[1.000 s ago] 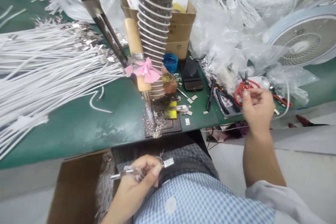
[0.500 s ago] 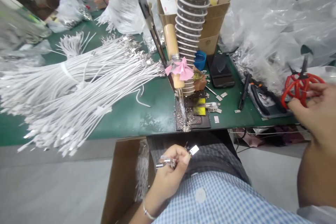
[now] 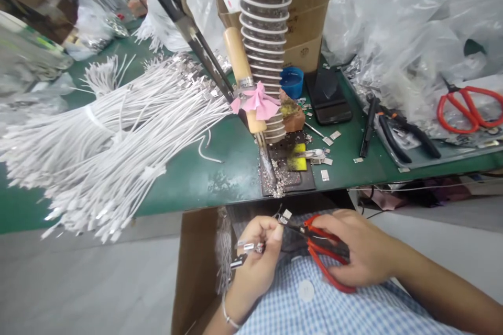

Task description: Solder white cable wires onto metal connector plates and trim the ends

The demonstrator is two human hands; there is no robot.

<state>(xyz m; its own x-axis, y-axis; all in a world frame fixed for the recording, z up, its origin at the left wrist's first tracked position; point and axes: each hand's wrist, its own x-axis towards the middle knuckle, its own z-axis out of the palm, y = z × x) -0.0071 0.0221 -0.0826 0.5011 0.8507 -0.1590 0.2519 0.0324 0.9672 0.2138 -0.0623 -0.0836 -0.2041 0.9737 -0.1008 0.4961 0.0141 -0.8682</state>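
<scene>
My left hand [image 3: 257,259] is closed, with the thumb and index finger pinching a small metal USB plug [image 3: 287,214]. More plugs [image 3: 249,247] stick out from the palm side of that hand; what they are attached to is mostly hidden. My right hand [image 3: 361,248] grips red-handled scissors [image 3: 328,268], fingers around the handles. Their dark blades point left and reach the pinched plug beside my left thumb tip. Whether the blades touch the plug, I cannot make out. Both hands are over my lap, below the table edge.
A big bundle of white cables [image 3: 106,131] covers the green table's left side. A wooden-handled soldering iron [image 3: 239,60] points down before a ribbed hose [image 3: 265,26]. Pliers [image 3: 396,141] and more red scissors [image 3: 467,110] lie at right. An open carton [image 3: 192,272] stands below.
My right hand has taken red-handled scissors from the tray at right and brought them to the plug in my left hand. My left hand stays nearly in place.
</scene>
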